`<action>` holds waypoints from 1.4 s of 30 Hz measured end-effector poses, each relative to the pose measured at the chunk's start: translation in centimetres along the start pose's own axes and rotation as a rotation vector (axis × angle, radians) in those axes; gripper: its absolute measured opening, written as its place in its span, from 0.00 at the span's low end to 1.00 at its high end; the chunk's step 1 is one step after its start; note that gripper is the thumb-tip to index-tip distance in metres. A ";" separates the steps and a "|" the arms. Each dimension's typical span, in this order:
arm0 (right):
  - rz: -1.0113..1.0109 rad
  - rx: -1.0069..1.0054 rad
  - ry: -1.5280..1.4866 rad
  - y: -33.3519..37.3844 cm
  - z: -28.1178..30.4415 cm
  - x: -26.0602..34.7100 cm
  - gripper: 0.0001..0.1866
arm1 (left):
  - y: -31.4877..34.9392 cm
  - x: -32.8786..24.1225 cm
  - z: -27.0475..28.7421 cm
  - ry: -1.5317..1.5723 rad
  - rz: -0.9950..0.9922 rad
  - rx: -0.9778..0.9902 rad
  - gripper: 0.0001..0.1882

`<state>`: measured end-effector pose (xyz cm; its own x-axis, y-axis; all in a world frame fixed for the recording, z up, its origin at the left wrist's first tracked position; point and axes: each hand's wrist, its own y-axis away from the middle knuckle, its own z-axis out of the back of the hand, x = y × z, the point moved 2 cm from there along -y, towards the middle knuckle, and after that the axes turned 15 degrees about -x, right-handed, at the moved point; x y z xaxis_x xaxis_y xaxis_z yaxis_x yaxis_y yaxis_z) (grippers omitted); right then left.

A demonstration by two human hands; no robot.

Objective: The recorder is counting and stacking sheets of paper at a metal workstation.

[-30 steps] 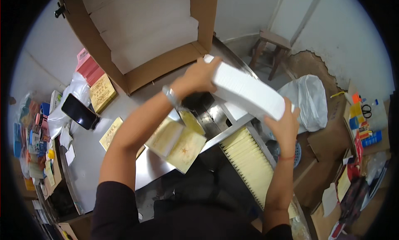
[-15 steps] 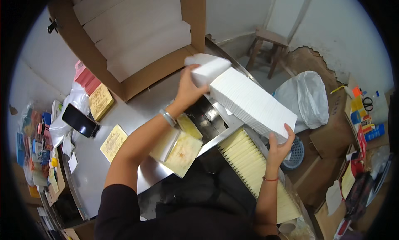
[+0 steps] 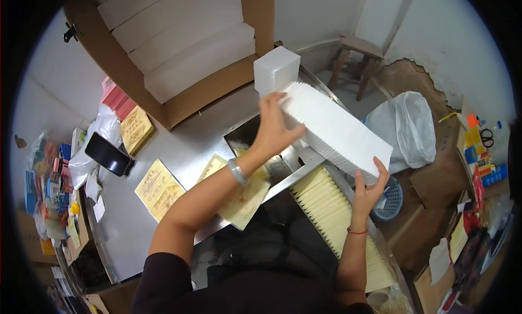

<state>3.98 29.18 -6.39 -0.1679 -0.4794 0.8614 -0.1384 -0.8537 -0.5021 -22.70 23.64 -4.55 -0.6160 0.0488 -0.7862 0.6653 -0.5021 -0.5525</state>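
Observation:
A long row of white cards or folded papers point(image 3: 337, 131), pressed side by side, slants across the front right of the metal table. My left hand point(image 3: 276, 130) grips its far left end, thumb on the near side and fingers at the top. At the near right end my right hand point(image 3: 370, 191) holds the row with thumb and fingers. Just beyond my left hand, a smaller block of white cards point(image 3: 276, 69) stands upright beside the cardboard box point(image 3: 209, 93). Below the long row, a tray of yellowish folded papers point(image 3: 321, 197) runs toward me.
Yellow printed sheets point(image 3: 159, 190) lie on the metal table point(image 3: 122, 232), more under my left forearm. A phone point(image 3: 109, 154), yellow stack point(image 3: 136, 130) and pink stack point(image 3: 117, 100) are at left. At right are a white plastic bag point(image 3: 408, 129), blue basket point(image 3: 392, 199) and wooden stool point(image 3: 359, 51).
The smaller white block has left my left hand and now stands by the cardboard box. My left hand has come back to the long row's end; my right hand keeps its hold.

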 end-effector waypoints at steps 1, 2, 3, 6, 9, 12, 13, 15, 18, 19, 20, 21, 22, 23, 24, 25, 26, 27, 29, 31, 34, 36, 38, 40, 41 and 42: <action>-0.041 -0.010 -0.046 -0.1 -0.2 0.0 0.27 | 0.3 -0.5 -0.5 -0.019 -0.080 0.033 0.36; -0.041 -0.006 -0.053 0.0 -0.2 -0.2 0.27 | 0.2 0.2 -0.6 -0.043 -0.074 -0.034 0.36; -0.004 0.002 -0.003 0.2 -0.2 -0.4 0.27 | 0.2 0.6 -0.2 -0.047 -0.076 -0.038 0.36; 0.023 -0.001 0.028 0.0 -0.1 -0.5 0.26 | -0.6 2.4 1.2 -0.032 0.080 -0.227 0.26; -0.012 0.008 -0.015 0.1 -0.1 -0.2 0.26 | -3.0 5.7 0.9 0.412 0.771 -0.231 0.23; -0.007 0.004 0.009 0.1 -0.4 -0.4 0.26 | -3.8 6.9 1.6 0.364 0.824 -0.135 0.19; 0.018 0.005 0.039 0.1 -0.3 -0.6 0.26 | -3.7 6.6 1.5 0.368 0.830 -0.128 0.19; 0.007 0.005 0.030 0.0 -0.1 -0.8 0.26 | -3.1 5.0 1.5 0.409 0.950 -0.012 0.18; -0.001 0.004 0.014 0.0 -0.2 -0.7 0.26 | -2.1 2.4 1.6 0.228 0.250 0.033 0.23; 0.000 0.000 0.020 -0.1 -0.2 -0.6 0.26 | -1.7 1.4 1.8 0.154 0.057 0.147 0.25; -0.003 0.000 0.025 -0.1 -0.1 -0.6 0.26 | -1.2 0.2 2.1 0.071 0.001 0.192 0.28; -0.003 0.001 0.023 -0.1 0.0 -0.6 0.26 | -0.6 -0.8 2.0 -0.010 -0.055 0.236 0.31; -0.001 0.005 0.011 -0.1 -0.2 -0.3 0.26 | -0.1 -0.9 1.9 -0.015 -0.055 0.233 0.31; -0.003 0.008 0.007 0.0 -0.4 -0.4 0.26 | 0.5 -1.0 1.3 -0.047 -0.165 0.209 0.33; 0.012 0.004 0.010 0.1 -0.6 -0.5 0.27 | 1.1 -1.0 0.7 -0.078 -0.276 0.186 0.36; 0.026 -0.002 0.018 0.2 -0.7 -0.4 0.27 | 1.7 -1.2 0.0 -0.078 -0.275 0.188 0.36; 0.024 -0.003 0.019 0.3 -0.7 -0.3 0.27 | 2.3 -1.3 -0.5 -0.074 -0.245 0.140 0.38; 0.025 -0.014 0.017 0.4 -0.8 -0.1 0.26 | 2.6 -1.3 -0.7 -0.070 -0.215 0.092 0.39; 0.030 -0.041 0.023 0.3 -0.8 0.0 0.25 | 2.1 -1.1 -0.2 -0.120 -0.278 0.077 0.40; 0.064 -0.020 0.035 0.6 -1.0 0.1 0.26 | 0.3 0.5 0.9 0.303 0.452 0.000 0.40; 0.041 -0.009 -0.027 0.7 -1.3 0.7 0.26 | -4.3 1.1 1.0 0.436 1.039 -0.055 0.34; 0.051 -0.009 -0.008 1.2 -1.2 0.3 0.27 | -2.9 1.9 1.1 0.230 0.973 -0.228 0.33; 0.063 -0.034 0.048 0.8 -0.7 -0.2 0.28 | 0.1 1.0 -0.3 0.132 0.731 -0.399 0.33; 0.090 0.020 0.091 0.7 -0.7 0.5 0.25 | 4.0 -2.0 -1.6 0.122 0.227 -0.005 0.37; 0.085 0.024 0.099 0.8 -0.9 0.8 0.25 | 4.2 -7.0 -1.3 -0.079 -0.053 0.161 0.39; 0.099 0.009 0.109 1.0 -1.4 1.3 0.24 | 5.7 -6.3 -3.8 -0.200 -0.208 0.218 0.39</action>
<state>2.25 28.01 -5.91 -0.2850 -0.5366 0.7943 -0.1075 -0.8055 -0.5828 -13.47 23.74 -3.77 -0.8136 0.0101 -0.5814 0.4246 -0.6728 -0.6058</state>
